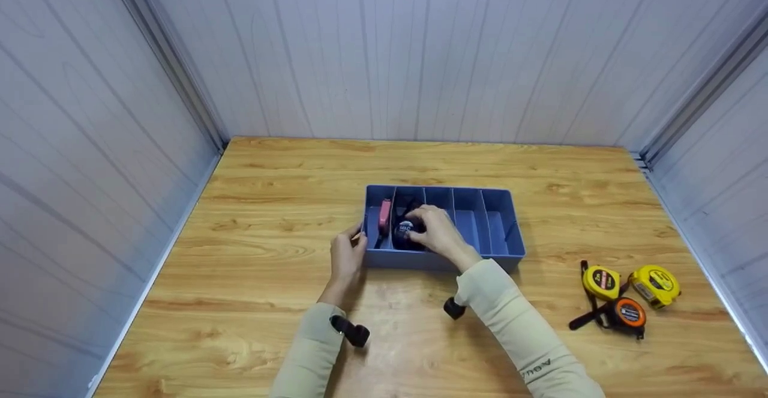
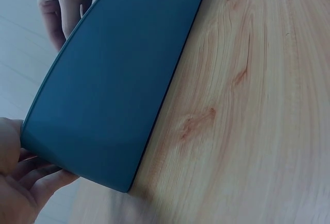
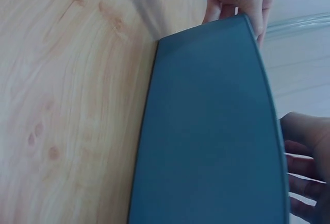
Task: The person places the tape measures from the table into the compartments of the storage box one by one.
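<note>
A blue divided organizer box (image 1: 414, 260) sits near the middle of the table. My left hand (image 1: 347, 257) holds its front left corner, with the thumb at the rim and the fingers against the outer end wall, as the left wrist view shows. Inside the second compartment from the left, my right hand (image 1: 441, 233) grips a dark tape measure (image 1: 405, 227) with pale lettering. In the leftmost compartment a red tape measure (image 1: 384, 213) stands on edge with a dark strap beneath it. The right wrist view shows the box's front wall (image 3: 211, 121), which hides what my right fingers hold.
To the right on the table lie a small yellow tape measure (image 1: 602, 282), a larger yellow one (image 1: 656, 285) and an orange and black one (image 1: 629, 313), close together with dark straps. Pale panel walls (image 1: 390, 56) enclose the table (image 1: 270, 206) at the back and sides.
</note>
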A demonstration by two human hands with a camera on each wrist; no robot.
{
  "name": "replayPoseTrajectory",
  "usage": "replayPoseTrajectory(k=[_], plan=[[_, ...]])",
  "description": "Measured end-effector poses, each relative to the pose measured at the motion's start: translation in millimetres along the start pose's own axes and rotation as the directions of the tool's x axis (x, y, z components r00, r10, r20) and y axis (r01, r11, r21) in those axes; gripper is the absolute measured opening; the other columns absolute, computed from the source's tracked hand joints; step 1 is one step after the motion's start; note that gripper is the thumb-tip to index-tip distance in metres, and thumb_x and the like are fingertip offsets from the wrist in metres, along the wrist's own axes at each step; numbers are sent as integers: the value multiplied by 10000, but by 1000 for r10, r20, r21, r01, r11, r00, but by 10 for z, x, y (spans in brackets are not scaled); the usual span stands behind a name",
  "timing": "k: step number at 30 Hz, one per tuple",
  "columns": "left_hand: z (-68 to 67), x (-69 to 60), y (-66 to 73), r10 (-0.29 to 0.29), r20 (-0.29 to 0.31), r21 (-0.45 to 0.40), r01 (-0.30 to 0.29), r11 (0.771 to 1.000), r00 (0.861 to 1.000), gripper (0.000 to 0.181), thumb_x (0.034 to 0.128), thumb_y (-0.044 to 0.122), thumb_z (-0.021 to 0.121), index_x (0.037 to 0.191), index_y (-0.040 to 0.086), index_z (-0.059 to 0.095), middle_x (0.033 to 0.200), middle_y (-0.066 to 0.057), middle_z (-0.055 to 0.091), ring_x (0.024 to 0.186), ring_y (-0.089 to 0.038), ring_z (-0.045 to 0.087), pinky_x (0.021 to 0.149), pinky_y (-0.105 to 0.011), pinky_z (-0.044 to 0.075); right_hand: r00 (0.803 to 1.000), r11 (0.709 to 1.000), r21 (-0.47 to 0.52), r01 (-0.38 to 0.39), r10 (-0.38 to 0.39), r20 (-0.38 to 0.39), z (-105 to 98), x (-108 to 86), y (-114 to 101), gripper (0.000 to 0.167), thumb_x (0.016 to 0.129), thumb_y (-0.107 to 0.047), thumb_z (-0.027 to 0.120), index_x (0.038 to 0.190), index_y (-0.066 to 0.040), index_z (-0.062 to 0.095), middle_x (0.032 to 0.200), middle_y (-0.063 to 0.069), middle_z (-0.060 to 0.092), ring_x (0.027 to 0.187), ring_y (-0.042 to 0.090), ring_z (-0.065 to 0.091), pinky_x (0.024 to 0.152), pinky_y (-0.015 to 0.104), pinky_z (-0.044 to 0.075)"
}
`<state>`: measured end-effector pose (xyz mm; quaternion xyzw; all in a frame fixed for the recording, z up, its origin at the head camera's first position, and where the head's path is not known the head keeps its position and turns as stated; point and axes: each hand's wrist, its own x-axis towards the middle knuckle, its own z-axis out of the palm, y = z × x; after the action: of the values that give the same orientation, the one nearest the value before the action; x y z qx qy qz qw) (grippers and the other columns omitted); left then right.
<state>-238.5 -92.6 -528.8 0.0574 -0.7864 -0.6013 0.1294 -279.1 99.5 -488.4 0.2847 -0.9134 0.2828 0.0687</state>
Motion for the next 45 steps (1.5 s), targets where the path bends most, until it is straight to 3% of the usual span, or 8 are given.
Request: replayPoseTrajectory(k=[11,23,40,45], plan=[[5,2,14,7,6,8,-7,1000,1000,334,798,-40,515,1126,-77,564,1084,-199,583,939,-269,588,783,-284,486,996,997,74,27,-20,-88,-159,-121,-25,246,732,-69,679,957,28,655,896,131,622,797,258,572,705,362,474],[-1,-2,-23,25,20,18,-26,1000,999,343,800,-37,504,1137,-64,565,1078,-204,586,915,-294,596,768,-295,494,994,999,11,31,-29,-109,-278,-309,8,235,762,-105,667,965,14,659,890,120,627,814,233,564,732,381,460],[-17,-5,-1,-10,11,22,9,1000,1000,327,803,-23,515,1120,-78,570,1055,-210,593,893,-240,604,755,-266,495,982,996,-79,45,-58,-181,-446,-624,116,247,747,-114,685,965,1,661,890,89,631,847,236,570,759,376,469],[-13,-6,-11,6,4,22,-6,1000,1000,321,800,-22,512,1107,-92,573,1048,-216,594,897,-264,602,753,-281,497,978,995,-102,22,-43,-204,-475,-725,160,267,741,-111,691,982,-3,656,906,83,629,859,245,566,777,402,455]])
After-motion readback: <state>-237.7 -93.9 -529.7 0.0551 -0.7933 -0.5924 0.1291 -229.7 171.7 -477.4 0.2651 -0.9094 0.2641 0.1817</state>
